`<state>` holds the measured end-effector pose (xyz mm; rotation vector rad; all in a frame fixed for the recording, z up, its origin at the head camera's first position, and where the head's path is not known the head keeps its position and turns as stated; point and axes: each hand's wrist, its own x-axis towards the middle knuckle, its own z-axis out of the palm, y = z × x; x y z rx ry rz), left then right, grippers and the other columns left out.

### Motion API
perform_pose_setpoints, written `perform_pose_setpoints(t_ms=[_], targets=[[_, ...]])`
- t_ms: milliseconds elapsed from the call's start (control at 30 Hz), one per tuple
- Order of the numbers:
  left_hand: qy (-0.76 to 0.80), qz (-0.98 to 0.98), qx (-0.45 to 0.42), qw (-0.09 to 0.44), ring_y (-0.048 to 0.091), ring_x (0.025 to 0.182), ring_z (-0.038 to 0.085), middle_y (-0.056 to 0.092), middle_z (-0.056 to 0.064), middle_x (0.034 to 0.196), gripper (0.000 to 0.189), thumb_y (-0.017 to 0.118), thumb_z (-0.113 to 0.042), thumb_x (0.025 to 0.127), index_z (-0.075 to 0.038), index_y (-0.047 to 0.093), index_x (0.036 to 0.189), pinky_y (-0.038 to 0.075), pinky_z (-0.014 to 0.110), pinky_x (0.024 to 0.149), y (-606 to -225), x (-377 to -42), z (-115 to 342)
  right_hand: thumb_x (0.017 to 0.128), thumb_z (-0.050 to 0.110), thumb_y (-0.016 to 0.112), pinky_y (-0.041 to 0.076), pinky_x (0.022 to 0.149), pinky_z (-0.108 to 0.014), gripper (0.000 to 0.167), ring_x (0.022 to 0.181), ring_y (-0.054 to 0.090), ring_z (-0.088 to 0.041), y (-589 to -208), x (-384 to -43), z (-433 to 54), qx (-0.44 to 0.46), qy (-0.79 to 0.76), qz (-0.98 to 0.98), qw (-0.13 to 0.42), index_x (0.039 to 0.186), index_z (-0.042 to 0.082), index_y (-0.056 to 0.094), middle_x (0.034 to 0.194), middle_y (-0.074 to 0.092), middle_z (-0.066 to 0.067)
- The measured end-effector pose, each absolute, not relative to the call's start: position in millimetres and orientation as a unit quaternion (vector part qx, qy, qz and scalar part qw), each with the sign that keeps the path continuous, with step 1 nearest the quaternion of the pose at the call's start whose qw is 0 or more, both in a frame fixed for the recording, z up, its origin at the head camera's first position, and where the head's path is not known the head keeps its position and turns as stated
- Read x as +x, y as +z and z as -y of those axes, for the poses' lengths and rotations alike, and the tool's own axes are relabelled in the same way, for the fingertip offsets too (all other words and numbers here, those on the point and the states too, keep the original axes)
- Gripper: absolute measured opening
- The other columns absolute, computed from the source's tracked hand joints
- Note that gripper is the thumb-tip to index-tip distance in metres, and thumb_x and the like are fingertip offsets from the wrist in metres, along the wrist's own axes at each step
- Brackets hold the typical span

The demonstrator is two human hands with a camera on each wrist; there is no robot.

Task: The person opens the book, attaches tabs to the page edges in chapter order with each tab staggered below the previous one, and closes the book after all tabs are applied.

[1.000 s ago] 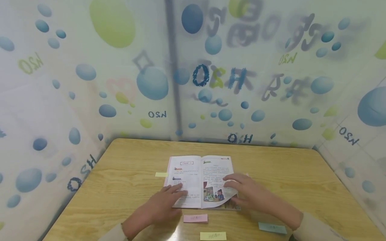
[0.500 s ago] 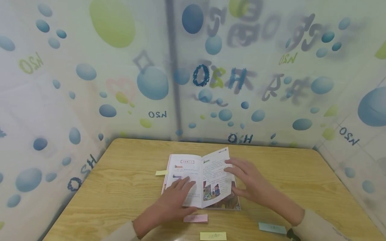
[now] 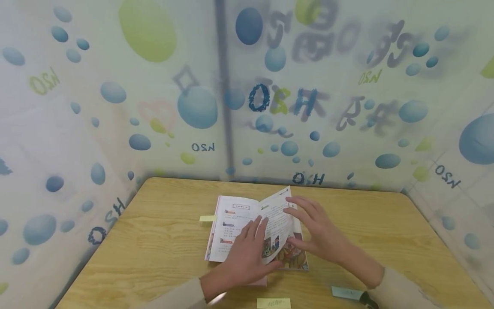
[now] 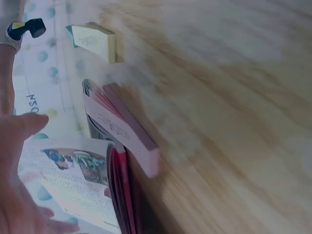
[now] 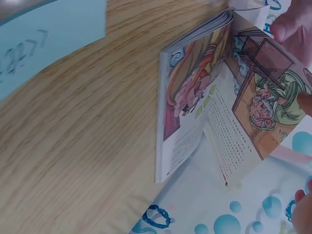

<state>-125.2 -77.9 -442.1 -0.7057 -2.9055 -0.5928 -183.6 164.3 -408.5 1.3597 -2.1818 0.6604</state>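
An open book (image 3: 237, 210) lies on the table, one right-hand page (image 3: 275, 214) raised and curved up from the spine. My left hand (image 3: 248, 251) reaches over the book's middle with fingers extended, their tips in front of the raised page. At that page's free edge is my right hand (image 3: 320, 229), fingers spread. In the right wrist view its thumb (image 5: 305, 103) meets the illustrated back of the page (image 5: 263, 97). Below the book, a pink note (image 4: 117, 124) is mostly hidden by my left hand in the head view.
A yellow note (image 3: 273, 303) lies at the near edge and a blue note (image 3: 347, 292) to its right. A pale yellow tab (image 3: 207, 218) sticks out of the book's left side. Patterned walls (image 3: 193, 107) enclose the wooden table (image 3: 162, 223).
The right-hand page has lifted off and swung up to the left, exposing a coloured picture page beneath. My left hand has moved right across the book; my right hand has risen with the page.
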Motion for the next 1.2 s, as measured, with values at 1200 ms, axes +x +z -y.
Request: perform_pose_setpoints(t_ms=[1200], targets=[[0.005, 0.943, -0.286, 0.171, 0.006, 0.151, 0.042, 0.015, 0.011, 0.168, 0.076, 0.071, -0.026, 0.095, -0.023, 0.032, 0.160, 0.011, 0.063, 0.117, -431, -136, 117, 0.075, 0.037, 0.092, 0.038, 0.109, -0.054, 0.074, 0.138, 0.042, -0.033, -443, -172, -174, 0.422, 0.161, 0.892, -0.033, 0.136, 0.014, 0.058, 0.151, 0.045, -0.010]])
